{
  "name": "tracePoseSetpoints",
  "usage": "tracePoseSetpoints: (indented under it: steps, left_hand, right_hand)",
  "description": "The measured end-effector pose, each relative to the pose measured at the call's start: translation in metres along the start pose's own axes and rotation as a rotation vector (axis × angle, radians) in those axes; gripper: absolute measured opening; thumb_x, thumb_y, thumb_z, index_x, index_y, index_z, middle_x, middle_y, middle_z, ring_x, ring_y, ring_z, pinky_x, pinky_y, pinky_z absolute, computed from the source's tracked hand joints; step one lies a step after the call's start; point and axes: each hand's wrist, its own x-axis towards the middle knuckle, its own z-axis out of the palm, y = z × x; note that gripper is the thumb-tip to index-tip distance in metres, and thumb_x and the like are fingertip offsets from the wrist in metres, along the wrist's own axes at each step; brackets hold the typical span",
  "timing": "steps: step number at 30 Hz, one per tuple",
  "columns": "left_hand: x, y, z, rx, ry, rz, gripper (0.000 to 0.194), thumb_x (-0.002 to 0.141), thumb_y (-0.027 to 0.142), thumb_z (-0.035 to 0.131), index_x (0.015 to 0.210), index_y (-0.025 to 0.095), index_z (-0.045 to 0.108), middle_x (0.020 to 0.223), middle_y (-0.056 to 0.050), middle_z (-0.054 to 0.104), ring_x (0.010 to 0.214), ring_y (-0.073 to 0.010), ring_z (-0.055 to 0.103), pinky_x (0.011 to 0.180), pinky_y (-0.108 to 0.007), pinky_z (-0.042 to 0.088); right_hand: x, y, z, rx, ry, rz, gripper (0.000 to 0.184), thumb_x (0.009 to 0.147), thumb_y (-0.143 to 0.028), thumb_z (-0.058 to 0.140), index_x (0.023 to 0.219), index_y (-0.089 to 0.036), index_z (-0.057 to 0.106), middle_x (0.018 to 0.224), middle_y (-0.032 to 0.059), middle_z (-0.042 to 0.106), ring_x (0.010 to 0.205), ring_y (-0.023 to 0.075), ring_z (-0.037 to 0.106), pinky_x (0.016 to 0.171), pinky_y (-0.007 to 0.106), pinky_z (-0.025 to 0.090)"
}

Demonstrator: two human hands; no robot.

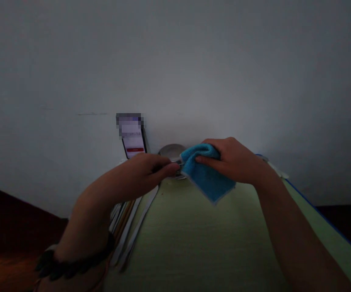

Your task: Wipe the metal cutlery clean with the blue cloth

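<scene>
One blue cloth [209, 181] is gripped by the right hand [235, 160]. One small shiny thing [179, 162] is pinched by the left hand [145, 170]. Both hands are turned inward.

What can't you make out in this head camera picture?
All in the head view:
Small item: mostly covered by the left hand and blue cloth.
Round grey object: front partly blocked by the left hand.
Long thin utensils: partly behind the left forearm.
Phone: upper screen pixelated.
Table: near edge cut off by the picture's bottom.
</scene>
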Motion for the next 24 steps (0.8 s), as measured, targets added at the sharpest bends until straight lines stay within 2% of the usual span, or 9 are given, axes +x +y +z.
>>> tracePoseSetpoints:
  steps: [7,13,16,24]
  left_hand:
    - [0.002,0.006,-0.001,-0.008,-0.007,0.032,0.037,0.087,0.041,0.034,0.083,0.018,0.062,0.058,0.003,0.057,0.051,-0.0102,0.05,0.048,-0.019,0.034]
    - [0.002,0.0,0.0,-0.099,-0.022,-0.003,0.037,0.088,0.042,0.033,0.085,0.019,0.062,0.075,0.001,0.065,0.068,-0.0123,0.058,0.063,-0.02,0.042]
    - [0.002,-0.001,0.001,-0.086,-0.015,-0.009,0.037,0.089,0.039,0.032,0.085,0.018,0.062,0.075,0.001,0.065,0.068,-0.0118,0.058,0.064,-0.02,0.041]
    - [0.002,-0.007,0.002,-0.074,0.017,0.049,0.032,0.088,0.038,0.036,0.087,0.019,0.061,0.076,0.001,0.065,0.068,-0.0115,0.058,0.061,-0.019,0.042]
  right_hand:
    - [0.0,-0.004,0.0,0.036,0.021,-0.023,0.025,0.081,-0.039,0.046,0.084,-0.017,0.058,0.079,0.0029,0.062,0.067,0.0125,0.053,0.06,0.024,0.033]
    - [-0.001,-0.001,-0.001,0.124,-0.126,-0.047,0.021,0.08,-0.03,0.05,0.094,-0.018,0.059,0.087,0.0024,0.064,0.074,0.0132,0.055,0.066,0.024,0.037]
    - [-0.002,-0.001,-0.004,0.175,-0.187,-0.038,0.023,0.078,-0.026,0.051,0.099,-0.02,0.058,0.093,0.0022,0.064,0.079,0.0141,0.056,0.069,0.025,0.038]
    - [-0.008,0.005,-0.006,0.433,-0.329,0.065,0.034,0.079,-0.044,0.047,0.1,-0.02,0.059,0.083,0.0007,0.064,0.069,0.0124,0.056,0.06,0.024,0.042]
